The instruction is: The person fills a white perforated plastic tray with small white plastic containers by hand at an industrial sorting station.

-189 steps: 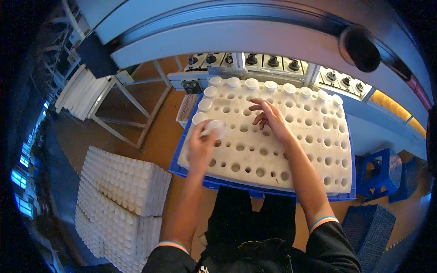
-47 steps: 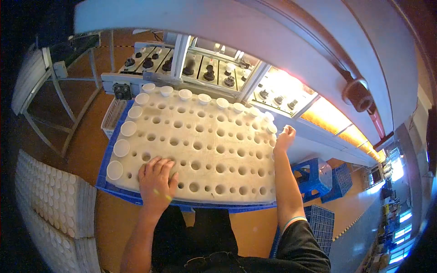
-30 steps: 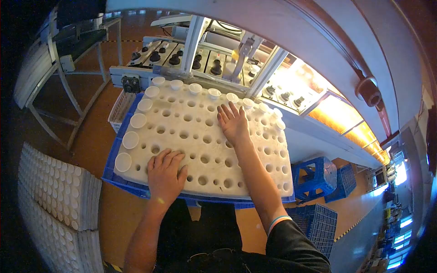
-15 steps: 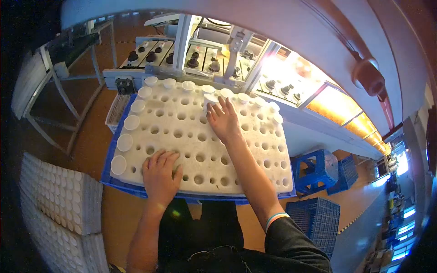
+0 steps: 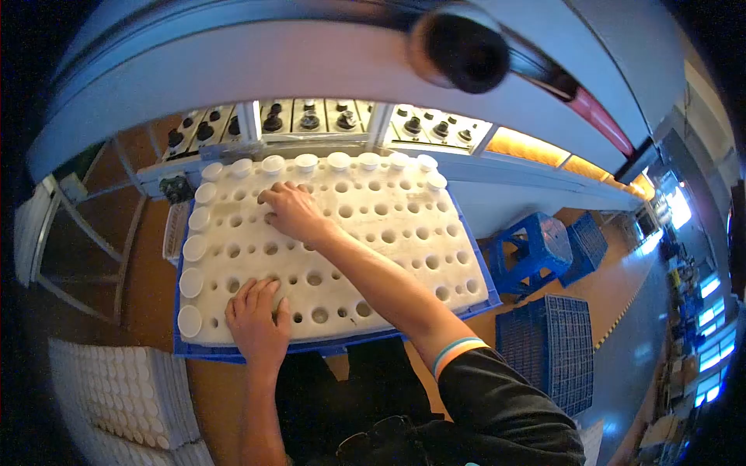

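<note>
A white foam board (image 5: 353,260) with rows of round holes lies in front of me in a blue tray (image 5: 475,309). Small white cups (image 5: 190,283) line its left edge and its back edge. My left hand (image 5: 258,320) rests at the board's front left, fingers stretched over the foam, with nothing visible in it. Farther back on the left, my right hand (image 5: 294,211) reaches over the holes. Its fingers curl downward at the foam; whatever is beneath the fingertips is hidden.
A machine with black knob-like parts (image 5: 309,118) stands behind the board, under a low overhanging panel. Blue stool (image 5: 536,245) and blue crates (image 5: 548,349) are on the right. Stacked boards with white round pieces (image 5: 124,388) stand at lower left, below a metal frame (image 5: 128,233).
My right hand has moved left along the back of the board; the cup beside its fingers no longer shows. My left hand stays at the front left. The camera view has shifted.
</note>
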The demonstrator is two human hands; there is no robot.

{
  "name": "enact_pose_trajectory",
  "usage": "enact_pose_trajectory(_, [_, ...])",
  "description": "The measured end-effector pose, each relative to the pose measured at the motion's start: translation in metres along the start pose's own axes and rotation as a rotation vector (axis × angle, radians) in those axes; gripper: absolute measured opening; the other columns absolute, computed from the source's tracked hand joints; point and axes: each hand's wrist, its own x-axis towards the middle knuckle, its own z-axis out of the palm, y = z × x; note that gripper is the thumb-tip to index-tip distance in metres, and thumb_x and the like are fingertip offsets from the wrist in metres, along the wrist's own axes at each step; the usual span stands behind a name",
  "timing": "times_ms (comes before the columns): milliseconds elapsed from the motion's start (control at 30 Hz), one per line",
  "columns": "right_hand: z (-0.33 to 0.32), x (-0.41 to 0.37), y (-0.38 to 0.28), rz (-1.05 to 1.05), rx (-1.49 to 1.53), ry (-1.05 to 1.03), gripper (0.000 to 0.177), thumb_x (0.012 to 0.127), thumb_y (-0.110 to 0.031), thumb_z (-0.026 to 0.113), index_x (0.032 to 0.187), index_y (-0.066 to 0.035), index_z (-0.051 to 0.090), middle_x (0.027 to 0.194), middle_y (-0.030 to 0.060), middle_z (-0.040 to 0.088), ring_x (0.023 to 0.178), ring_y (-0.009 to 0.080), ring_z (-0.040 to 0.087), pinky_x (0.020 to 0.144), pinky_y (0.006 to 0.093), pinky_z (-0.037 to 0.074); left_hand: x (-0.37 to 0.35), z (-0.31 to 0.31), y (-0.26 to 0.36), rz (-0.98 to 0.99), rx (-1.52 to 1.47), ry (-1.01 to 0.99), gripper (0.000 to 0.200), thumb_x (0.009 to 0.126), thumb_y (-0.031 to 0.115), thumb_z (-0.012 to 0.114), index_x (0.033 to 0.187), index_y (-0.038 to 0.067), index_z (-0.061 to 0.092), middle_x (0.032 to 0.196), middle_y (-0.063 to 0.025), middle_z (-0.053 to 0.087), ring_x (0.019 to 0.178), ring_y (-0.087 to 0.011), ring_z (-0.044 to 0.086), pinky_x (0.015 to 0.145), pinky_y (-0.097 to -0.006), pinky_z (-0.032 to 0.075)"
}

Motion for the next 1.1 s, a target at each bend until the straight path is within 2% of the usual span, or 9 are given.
enact_pose_trajectory(133, [-0.012, -0.021, 0.017, 0.07, 0.488, 0.216, 0.038, 0.072, -0.017, 0.074, 0.107, -0.009, 0.062, 0.106, 0.0141, 0.059, 0.098, 0.0341, 0.058, 0.087, 0.0423, 0.046, -0.002, -0.002, 0.001, -0.007, 0.002, 0.017, 0.031, 0.078, 0.02, 0.064, 0.107, 0.01, 0.062, 0.115, -0.0034, 0.059, 0.117, -0.0242, 0.048, 0.103, -0.0438, 0.03])
enact_pose_trajectory(167, [0.005, -0.025, 0.048, 0.052, 0.446, 0.48, 0.038, 0.073, -0.018, 0.074, 0.109, -0.008, 0.063, 0.106, 0.0138, 0.061, 0.096, 0.0295, 0.059, 0.084, 0.0393, 0.047, -0.001, -0.002, -0.001, 0.01, 0.007, 0.024, 0.031, 0.078, 0.02, 0.063, 0.107, 0.01, 0.062, 0.115, -0.0035, 0.059, 0.117, -0.024, 0.048, 0.103, -0.0437, 0.03])
enact_pose_trajectory(267, [-0.074, -0.075, 0.087, 0.528, 0.832, 0.554, 0.042, 0.08, -0.018, 0.07, 0.118, -0.008, 0.057, 0.092, 0.007, 0.065, 0.078, 0.0129, 0.059, 0.072, 0.0264, 0.048, -0.002, -0.001, -0.001, -0.001, -0.01, 0.027, 0.031, 0.078, 0.02, 0.063, 0.107, 0.01, 0.062, 0.115, -0.0037, 0.059, 0.118, -0.0235, 0.047, 0.103, -0.0433, 0.03])
enact_pose_trajectory(367, [-0.112, -0.119, 0.148, 0.553, 0.659, 0.988, 0.046, 0.086, -0.027, 0.066, 0.12, 0.001, 0.052, 0.092, 0.0079, 0.063, 0.08, 0.0122, 0.058, 0.074, 0.0272, 0.047, 0.001, -0.002, 0.002, -0.01, -0.026, 0.027, 0.03, 0.079, 0.02, 0.063, 0.107, 0.009, 0.062, 0.114, -0.0037, 0.06, 0.118, -0.0229, 0.047, 0.103, -0.0428, 0.03])
enact_pose_trajectory(500, [-0.12, -0.154, 0.183, 0.696, 0.751, 1.02, 0.049, 0.088, -0.028, 0.064, 0.123, 0.002, 0.049, 0.101, 0.0119, 0.061, 0.087, 0.0157, 0.058, 0.08, 0.0298, 0.047, 0.0, 0.001, 0.002, -0.007, -0.013, 0.046, 0.029, 0.079, 0.019, 0.062, 0.106, 0.009, 0.062, 0.113, -0.0046, 0.06, 0.117, -0.0241, 0.048, 0.103, -0.0432, 0.031])
enact_pose_trajectory(767, [-0.115, -0.177, 0.217, 0.695, 0.227, 0.449, 0.052, 0.093, -0.032, 0.043, 0.138, -0.006, 0.037, 0.133, 0.021, 0.047, 0.123, 0.0372, 0.045, 0.102, 0.0407, 0.035, -0.001, -0.001, -0.001, 0.009, -0.013, 0.047, 0.031, 0.078, 0.019, 0.06, 0.108, 0.01, 0.061, 0.113, -0.0058, 0.06, 0.116, -0.0261, 0.049, 0.103, -0.0436, 0.031])
enact_pose_trajectory(867, [-0.113, -0.171, 0.212, 0.838, 0.049, 0.321, 0.057, 0.094, -0.04, 0.039, 0.142, -0.01, 0.034, 0.147, 0.0197, 0.031, 0.135, 0.0373, 0.029, 0.109, 0.0477, 0.021, -0.001, -0.002, 0.0, 0.01, 0.0, 0.045, 0.031, 0.077, 0.018, 0.061, 0.108, 0.01, 0.061, 0.113, -0.0061, 0.06, 0.116, -0.0265, 0.049, 0.102, -0.0439, 0.031])
enact_pose_trajectory(1033, [-0.121, -0.125, 0.183, 0.793, -0.188, 0.4, 0.06, 0.092, -0.043, 0.042, 0.143, -0.013, 0.033, 0.15, 0.0173, 0.026, 0.137, 0.0332, 0.026, 0.109, 0.0544, 0.017, 0.001, -0.002, 0.0, 0.013, -0.027, 0.049, 0.031, 0.076, 0.018, 0.061, 0.106, 0.01, 0.062, 0.112, -0.0061, 0.06, 0.115, -0.0269, 0.049, 0.101, -0.0444, 0.032])
enact_pose_trajectory(1100, [-0.12, -0.114, 0.181, 0.766, -0.386, -0.054, 0.061, 0.091, -0.045, 0.042, 0.142, -0.013, 0.035, 0.148, 0.0157, 0.03, 0.136, 0.0324, 0.027, 0.109, 0.0535, 0.017, 0.0, -0.002, 0.001, 0.011, -0.025, 0.056, 0.03, 0.076, 0.018, 0.062, 0.105, 0.01, 0.062, 0.112, -0.0059, 0.061, 0.115, -0.0268, 0.049, 0.101, -0.0445, 0.032])
